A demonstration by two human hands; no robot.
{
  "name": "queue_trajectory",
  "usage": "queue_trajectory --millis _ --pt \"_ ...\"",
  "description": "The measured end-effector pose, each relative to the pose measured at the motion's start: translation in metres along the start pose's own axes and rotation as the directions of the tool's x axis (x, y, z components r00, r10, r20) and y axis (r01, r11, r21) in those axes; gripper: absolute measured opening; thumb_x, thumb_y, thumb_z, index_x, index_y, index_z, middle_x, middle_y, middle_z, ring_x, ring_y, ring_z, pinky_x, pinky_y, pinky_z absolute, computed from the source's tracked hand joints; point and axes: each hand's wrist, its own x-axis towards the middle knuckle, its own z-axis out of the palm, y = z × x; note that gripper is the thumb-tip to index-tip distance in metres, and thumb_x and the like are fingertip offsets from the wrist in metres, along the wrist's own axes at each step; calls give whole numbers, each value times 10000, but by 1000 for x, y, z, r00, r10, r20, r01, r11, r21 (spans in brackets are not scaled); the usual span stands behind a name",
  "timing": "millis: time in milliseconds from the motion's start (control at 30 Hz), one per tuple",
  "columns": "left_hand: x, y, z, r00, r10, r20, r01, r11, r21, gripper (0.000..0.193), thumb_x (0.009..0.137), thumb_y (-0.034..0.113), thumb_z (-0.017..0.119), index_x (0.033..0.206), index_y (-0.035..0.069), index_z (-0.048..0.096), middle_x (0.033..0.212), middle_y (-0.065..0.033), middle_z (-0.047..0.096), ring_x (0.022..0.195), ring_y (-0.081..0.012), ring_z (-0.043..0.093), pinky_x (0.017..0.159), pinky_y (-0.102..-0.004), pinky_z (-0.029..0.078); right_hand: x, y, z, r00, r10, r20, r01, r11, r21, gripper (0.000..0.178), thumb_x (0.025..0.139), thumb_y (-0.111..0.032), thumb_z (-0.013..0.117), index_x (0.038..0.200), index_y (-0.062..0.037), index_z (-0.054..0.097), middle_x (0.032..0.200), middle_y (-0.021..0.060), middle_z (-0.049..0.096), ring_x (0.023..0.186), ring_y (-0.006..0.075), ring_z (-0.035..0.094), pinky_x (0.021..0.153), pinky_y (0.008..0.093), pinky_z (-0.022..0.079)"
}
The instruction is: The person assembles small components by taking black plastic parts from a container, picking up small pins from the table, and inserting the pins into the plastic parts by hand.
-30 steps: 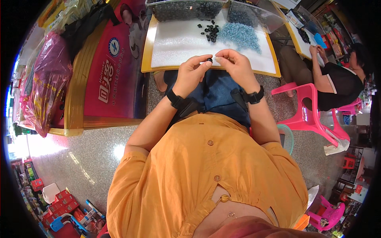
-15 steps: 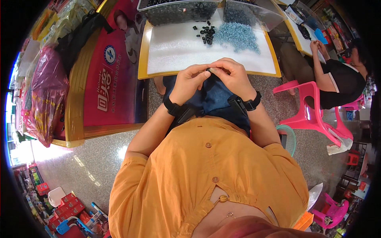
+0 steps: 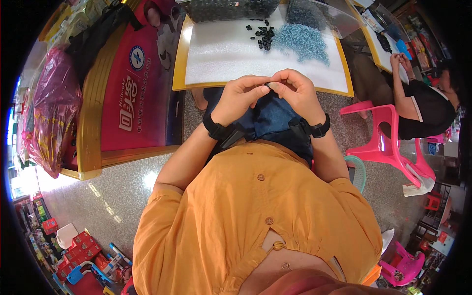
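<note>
My left hand [image 3: 244, 97] and my right hand [image 3: 296, 95] meet fingertip to fingertip just off the near edge of the table. Both are closed in a pinch around a small black piece [image 3: 268, 84], mostly covered by the fingers. Its colour matches the loose black pieces [image 3: 265, 38] piled on the white sheet [image 3: 221, 56] beyond my hands. Against that pile, on its right, lies a spread heap of tiny light-blue pieces [image 3: 302, 43].
Two clear plastic bins [image 3: 236, 11] stand at the table's far side, one holding black pieces. A pink-sided counter [image 3: 130, 98] rises at left. On the right, another person [image 3: 418, 105] sits by a pink plastic chair [image 3: 378, 132], hands at a second table. A green basket [image 3: 358, 174] is near my right elbow.
The whole view has shifted slightly, with the table sitting a little higher and further right. My hands keep the same pinch on the small black piece.
</note>
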Motion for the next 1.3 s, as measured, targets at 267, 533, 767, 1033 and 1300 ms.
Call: queue_trajectory --millis 267,533,767,1033,1300 --pt "-3 5 1 999 3 38 -3 1000 12 272 954 127 687 1203 19 702 936 1 654 659 -64 539 574 -202 436 -2 -8 -8 999 -7 49 10 998 -55 134 908 -80 727 1015 -5 695 896 -3 662 776 48 601 681 202 494" --pt "3 1 0 996 -76 38 80 992 -101 292 959 145 686 1210 -5 685 847 -26 661 663 -90 557 593 -234 457 2 -3 -11 988 -148 52 153 980 -125 134 870 -39 742 1003 -24 742 885 31 678 771 94 617 665 231 484" --pt "9 -12 -11 984 -179 -26 165 949 -267 268 970 124 655 1198 -12 684 915 -54 694 647 -86 523 582 -244 453 9 9 2 956 -288 55 290 901 -322 283 824 -30 758 1105 -60 739 875 82 681 777 210 655 673 304 514" --pt "13 -12 -19 959 -279 -37 255 917 -306 267 931 117 716 1184 32 698 1006 -48 718 744 -74 576 618 -226 461 22 33 16 965 -262 13 248 897 -366 277 825 -53 759 1093 -89 698 843 85 677 737 253 660 638 336 519" --pt "19 -11 -30 954 -297 30 297 939 -173 228 930 104 715 1148 38 705 1013 -11 639 789 -77 579 646 -219 469 28 44 10 967 -234 103 255 908 -333 290 804 -21 758 1081 -72 687 835 91 681 714 267 658 623 354 511"
